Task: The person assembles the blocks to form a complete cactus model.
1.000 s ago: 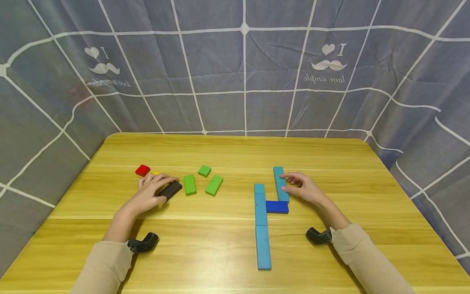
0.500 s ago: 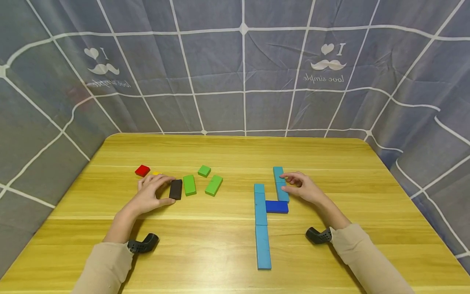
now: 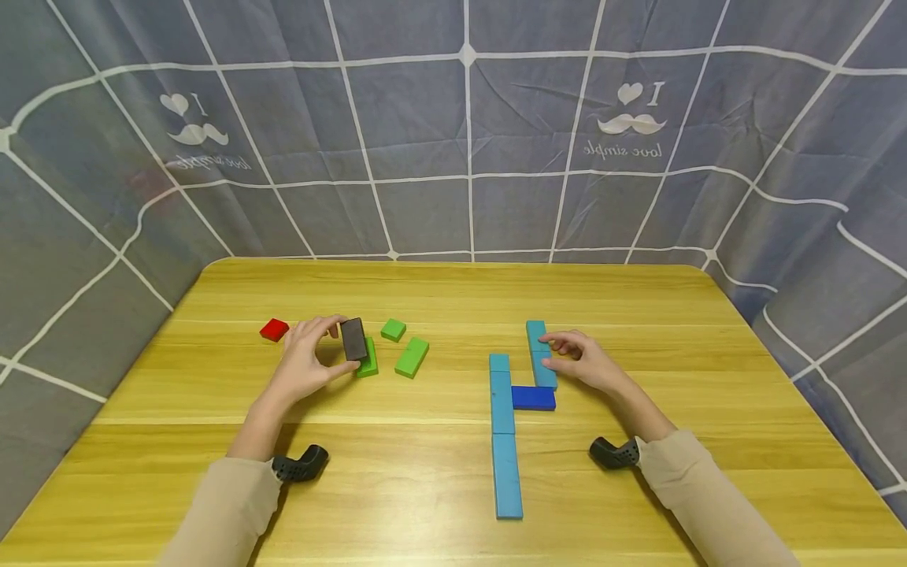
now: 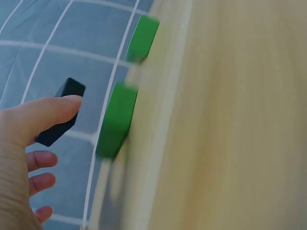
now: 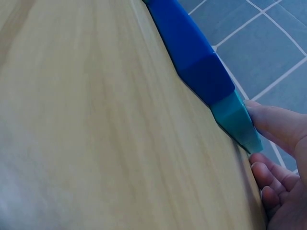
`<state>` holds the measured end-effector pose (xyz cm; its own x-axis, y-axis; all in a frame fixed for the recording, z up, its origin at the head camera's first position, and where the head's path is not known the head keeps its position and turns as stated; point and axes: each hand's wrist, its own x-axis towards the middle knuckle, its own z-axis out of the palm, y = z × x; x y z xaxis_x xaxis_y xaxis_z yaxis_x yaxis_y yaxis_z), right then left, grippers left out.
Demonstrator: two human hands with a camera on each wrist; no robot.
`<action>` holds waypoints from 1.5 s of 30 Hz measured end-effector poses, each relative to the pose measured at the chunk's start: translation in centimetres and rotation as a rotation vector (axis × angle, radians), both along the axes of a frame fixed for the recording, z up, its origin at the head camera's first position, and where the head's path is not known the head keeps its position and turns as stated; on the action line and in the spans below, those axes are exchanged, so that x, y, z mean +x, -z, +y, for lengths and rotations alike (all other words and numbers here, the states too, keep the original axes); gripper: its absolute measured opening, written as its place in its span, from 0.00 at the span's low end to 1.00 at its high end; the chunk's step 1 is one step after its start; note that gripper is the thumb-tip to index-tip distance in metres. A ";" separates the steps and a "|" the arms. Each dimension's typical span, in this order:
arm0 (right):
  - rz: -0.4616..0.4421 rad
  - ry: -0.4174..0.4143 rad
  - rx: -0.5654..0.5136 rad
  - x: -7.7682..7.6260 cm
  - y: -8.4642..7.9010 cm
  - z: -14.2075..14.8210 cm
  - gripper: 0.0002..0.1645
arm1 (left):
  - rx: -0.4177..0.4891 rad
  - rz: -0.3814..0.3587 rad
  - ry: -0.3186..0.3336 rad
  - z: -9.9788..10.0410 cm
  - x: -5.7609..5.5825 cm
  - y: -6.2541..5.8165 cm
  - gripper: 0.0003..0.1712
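My left hand [image 3: 303, 364] pinches a black block [image 3: 353, 339] between thumb and fingers, held up off the table, partly in front of a green block [image 3: 369, 358]. In the left wrist view, the thumb lies across the black block [image 4: 72, 88]. On the other side, my right hand [image 3: 590, 364] rests its thumb and a fingertip on two light blue blocks [image 3: 538, 337] laid end to end. A dark blue block [image 3: 534, 398] joins their near end to a longer column of light blue blocks [image 3: 502, 402]. The right wrist view has the thumb on the light blue block [image 5: 235, 120].
Two more green blocks, a small one [image 3: 393, 330] and a longer one [image 3: 412, 357], lie right of the left hand. A red block [image 3: 274, 329] sits to its left. The wooden table [image 3: 397, 472] ends at a grey curtain [image 3: 418, 134].
My left hand has turned the black block more upright, then lifted it and carried it right, over the green block's edge. The yellow piece is now hidden. The right hand has stayed put.
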<state>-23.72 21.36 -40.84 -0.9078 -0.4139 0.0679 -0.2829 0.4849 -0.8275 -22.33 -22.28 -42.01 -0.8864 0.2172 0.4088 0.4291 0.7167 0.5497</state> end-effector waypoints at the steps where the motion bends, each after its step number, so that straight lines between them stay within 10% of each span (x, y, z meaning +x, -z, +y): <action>1: 0.002 0.000 0.000 0.0 0.0 0.0 0.23 | 0.014 0.006 0.003 0.6 -0.2 -0.1 0.37; 25: 0.014 -0.005 0.003 0.0 -0.1 0.1 0.23 | -0.095 -0.068 0.106 16.9 -5.4 0.0 0.40; 45: 0.019 -0.004 0.001 0.0 0.0 0.0 0.23 | -0.104 -0.276 0.176 19.4 -6.9 1.2 0.37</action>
<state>-23.76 21.39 -40.83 -0.9047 -0.4174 0.0850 -0.3006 0.4842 -0.8217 -29.18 -2.91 -43.20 -0.9058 0.4044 0.1264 0.3964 0.7035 0.5899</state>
